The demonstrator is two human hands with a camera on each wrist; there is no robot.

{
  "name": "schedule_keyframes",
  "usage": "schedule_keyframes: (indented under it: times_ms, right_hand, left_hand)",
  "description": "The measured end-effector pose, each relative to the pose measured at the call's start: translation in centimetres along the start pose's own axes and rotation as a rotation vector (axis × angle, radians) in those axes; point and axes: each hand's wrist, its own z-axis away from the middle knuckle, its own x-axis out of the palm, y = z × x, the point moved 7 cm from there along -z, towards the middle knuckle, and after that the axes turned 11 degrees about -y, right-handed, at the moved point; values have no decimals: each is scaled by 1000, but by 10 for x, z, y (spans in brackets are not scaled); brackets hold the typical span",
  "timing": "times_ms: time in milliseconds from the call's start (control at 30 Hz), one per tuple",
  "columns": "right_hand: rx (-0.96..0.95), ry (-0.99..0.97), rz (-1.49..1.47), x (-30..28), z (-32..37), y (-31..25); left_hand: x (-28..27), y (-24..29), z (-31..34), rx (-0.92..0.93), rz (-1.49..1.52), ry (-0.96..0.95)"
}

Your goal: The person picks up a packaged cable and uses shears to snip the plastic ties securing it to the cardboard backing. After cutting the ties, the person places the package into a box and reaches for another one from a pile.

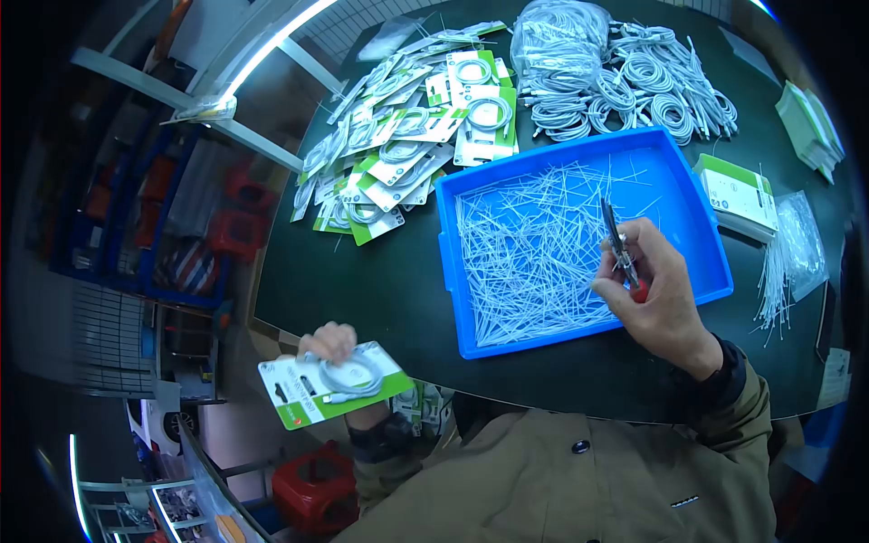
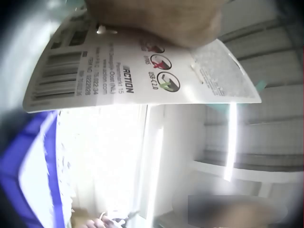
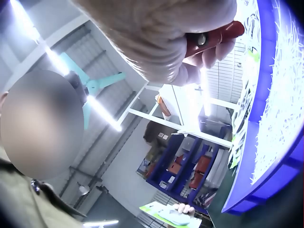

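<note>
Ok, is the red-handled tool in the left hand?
No, the right hand grips the red-handled tool, while the left hand holds a carded cable.

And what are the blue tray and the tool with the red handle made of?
The tray looks like hard plastic, smooth and a bit shiny, blue all over with no wood grain. The tool seems to be metal at its dark, thin end. Its handle has a glossy red skin, maybe plastic or rubber.

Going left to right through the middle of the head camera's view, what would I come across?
Blue shelving, then the pile of carded cables, the blue tray, the stack of cards beside it, and a clear plastic bag.
</note>
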Motion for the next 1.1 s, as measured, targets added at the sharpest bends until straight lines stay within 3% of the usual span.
schedule_keyframes:
  times_ms: [33,67,133,200,267,400,533,600,700,767,900,967,1100]
  right_hand:
    - [-13,54,46,-7,-1,0]
    - [-2,91,95,-13,-2,0]
    - [-27,153,89,-17,-4,2]
    - [-22,161,51,-16,-6,3]
    - [12,112,-16,-12,-7,2]
    - [96,-15,16,-9,-5,2]
    - [70,-70,76,-7,-5,1]
    - [112,-136,126,-5,-6,-3]
    - [1,-157,292,0,-5,-2]
    - [24,-206,339,1,-5,0]
    - [78,-230,328,-5,-9,1]
    - [75,-220,306,-8,-10,6]
    - [52,-154,184,-15,-11,6]
  left_hand:
    - [-13,18,20,-3,-47,124]
    - [-49,38,54,-14,-314,218]
    - [-72,68,80,-84,-674,561]
    - [-95,96,108,-246,-800,995]
    - [-103,107,107,-215,-894,1038]
    - [-108,88,49,-305,-981,854]
    - [-102,9,-49,-464,-1260,432]
    - [-111,-39,-91,-467,-1340,185]
    - [-104,-108,-157,-486,-1434,-67]
    - [-112,-146,-196,-388,-1682,-294]
    - [-116,-197,-238,-315,-1795,-505]
    - [-139,-221,-246,-389,-1803,-551]
    - [-129,-226,-253,-382,-1887,-581]
